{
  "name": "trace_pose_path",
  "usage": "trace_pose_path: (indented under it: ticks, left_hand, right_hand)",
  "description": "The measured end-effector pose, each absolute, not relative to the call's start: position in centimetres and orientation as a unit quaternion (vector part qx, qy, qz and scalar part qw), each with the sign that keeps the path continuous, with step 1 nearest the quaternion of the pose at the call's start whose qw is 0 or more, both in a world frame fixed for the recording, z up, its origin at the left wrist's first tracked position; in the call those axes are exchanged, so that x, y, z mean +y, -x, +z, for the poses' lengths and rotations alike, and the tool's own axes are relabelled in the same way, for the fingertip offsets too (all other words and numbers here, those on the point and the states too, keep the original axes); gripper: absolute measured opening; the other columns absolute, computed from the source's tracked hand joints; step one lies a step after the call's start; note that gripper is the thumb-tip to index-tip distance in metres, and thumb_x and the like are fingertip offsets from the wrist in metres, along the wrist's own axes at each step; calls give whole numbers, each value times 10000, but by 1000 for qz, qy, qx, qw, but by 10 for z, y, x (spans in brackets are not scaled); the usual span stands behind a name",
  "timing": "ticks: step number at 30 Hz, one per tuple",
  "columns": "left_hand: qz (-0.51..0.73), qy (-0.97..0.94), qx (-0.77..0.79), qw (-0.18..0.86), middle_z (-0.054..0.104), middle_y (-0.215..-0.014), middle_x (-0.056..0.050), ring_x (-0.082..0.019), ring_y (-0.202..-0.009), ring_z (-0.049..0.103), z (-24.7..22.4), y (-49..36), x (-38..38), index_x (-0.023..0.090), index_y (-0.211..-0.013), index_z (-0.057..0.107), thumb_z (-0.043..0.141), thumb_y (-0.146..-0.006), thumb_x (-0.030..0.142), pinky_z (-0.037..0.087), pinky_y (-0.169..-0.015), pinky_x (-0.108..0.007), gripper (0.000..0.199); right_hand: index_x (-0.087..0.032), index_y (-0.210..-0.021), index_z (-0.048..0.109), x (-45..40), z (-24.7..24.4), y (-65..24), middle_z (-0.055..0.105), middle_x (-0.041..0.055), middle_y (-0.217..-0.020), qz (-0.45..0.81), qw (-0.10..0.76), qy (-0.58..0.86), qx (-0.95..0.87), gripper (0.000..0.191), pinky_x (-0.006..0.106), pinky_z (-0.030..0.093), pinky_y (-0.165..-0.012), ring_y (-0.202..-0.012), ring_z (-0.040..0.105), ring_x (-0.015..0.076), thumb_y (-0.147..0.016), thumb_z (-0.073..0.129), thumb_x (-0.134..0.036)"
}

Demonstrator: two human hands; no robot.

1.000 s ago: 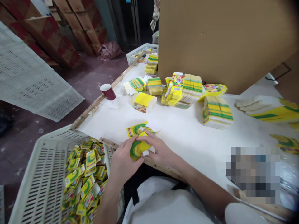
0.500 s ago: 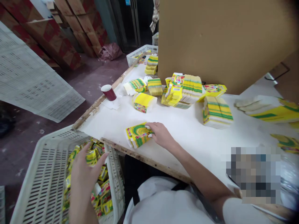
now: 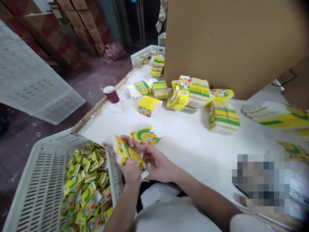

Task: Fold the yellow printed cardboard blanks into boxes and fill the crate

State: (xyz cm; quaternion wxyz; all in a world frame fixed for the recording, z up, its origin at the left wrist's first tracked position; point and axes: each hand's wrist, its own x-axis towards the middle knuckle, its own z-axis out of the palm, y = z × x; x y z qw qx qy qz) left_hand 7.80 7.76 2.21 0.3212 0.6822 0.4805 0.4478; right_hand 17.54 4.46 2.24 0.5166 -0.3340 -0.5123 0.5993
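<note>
Over the table's front edge, my left hand grips a yellow and green printed carton that looks partly opened out. My right hand meets it at the right end, fingers bent around the carton's edge and flap. Just beyond the hands, a flat yellow and green carton blank lies on the white table. To the left of my hands stands a white plastic crate, with many small yellow cartons heaped inside.
A dark red cup stands by the table's left edge. Bundled carton stacks line the back, below a large cardboard box. Stacked white crates rise at left. A blurred-out patch covers the right front.
My left hand has come from over the crate to the table edge. My right hand has drawn a carton off the table toward me, and both hands now hold it.
</note>
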Motion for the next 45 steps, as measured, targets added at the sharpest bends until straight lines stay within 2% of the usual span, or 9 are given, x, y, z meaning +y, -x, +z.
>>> trace_pose_path:
  ticks: [5, 10, 16, 22, 26, 29, 36, 41, 45]
  left_hand:
    - [607, -490, 444, 440, 445, -727, 22, -110, -653, 499, 32, -76, 82, 207, -842, 463, 501, -693, 268, 473, -640, -259, 165]
    - [619, -462, 370, 517, 617, -868, -24, -175, -807, 601, 26, -73, 76, 199, -1018, 562, 704, -603, 445, 499, -768, -311, 503]
    - [591, -388, 425, 566, 685, -931, -52, -189, -858, 643, 13, -78, 65, 182, -1020, 628, 610, -754, 391, 504, -801, -307, 339]
    - [517, -552, 485, 438, 669, -1041, -65, -195, -959, 613, 22, -74, 62, 158, -1094, 606, 531, -812, 369, 483, -840, -281, 360]
    - [462, -644, 527, 308, 681, -960, -58, -168, -850, 624, 26, -70, 66, 158, -1059, 605, 451, -854, 348, 494, -733, -250, 319]
    - [448, -660, 531, 287, 626, -670, -2, -118, -597, 562, 21, -69, 65, 168, -790, 603, 434, -862, 328, 444, -546, -203, 244]
    - [533, -511, 447, 505, 593, -692, 8, -104, -624, 541, 15, -71, 68, 170, -786, 590, 520, -819, 377, 446, -563, -194, 221]
    - [608, -397, 412, 551, 582, -579, 34, -67, -550, 528, 17, -64, 80, 154, -552, 561, 678, -701, 314, 460, -583, -176, 248]
    - [584, -421, 377, 583, 684, -888, -34, -155, -851, 629, 29, -48, 86, 214, -920, 656, 632, -734, 402, 484, -794, -271, 266]
  right_hand:
    - [-179, -956, 576, 46, 12, -171, 536, -33, -741, 596, 541, 386, -451, 371, 215, 397, -578, -595, 466, 82, -629, 744, -227]
    - [-179, -765, 622, 55, 14, -188, 622, -27, -743, 617, 596, 374, -353, 286, 234, 440, -632, -638, 549, 105, -537, 794, -211]
    - [-181, -671, 608, 59, 15, -202, 614, -45, -655, 670, 618, 327, -249, 258, 188, 441, -578, -611, 547, 88, -502, 802, -162]
    - [-176, -647, 606, 53, 15, -201, 623, -56, -623, 680, 623, 317, -220, 295, 175, 445, -559, -570, 549, 74, -457, 830, -146]
    - [-174, -629, 601, 52, 15, -201, 647, -53, -659, 676, 627, 324, -213, 322, 173, 453, -568, -598, 567, 75, -414, 828, -96]
    - [-175, -595, 586, 53, 14, -199, 645, -60, -630, 667, 633, 336, -204, 332, 178, 454, -563, -585, 569, 78, -386, 825, -76]
    - [-167, -517, 535, 57, 11, -201, 563, -73, -525, 613, 630, 401, -257, 289, 196, 416, -520, -514, 516, 80, -420, 799, -101]
    - [-166, -593, 569, 51, 14, -203, 534, -48, -574, 549, 590, 429, -408, 172, 206, 378, -497, -519, 469, 83, -574, 739, -179]
    - [-176, -767, 650, 48, 26, -222, 589, 14, -722, 337, 591, 465, -566, 77, 239, 417, -572, -650, 536, 123, -724, 617, -121]
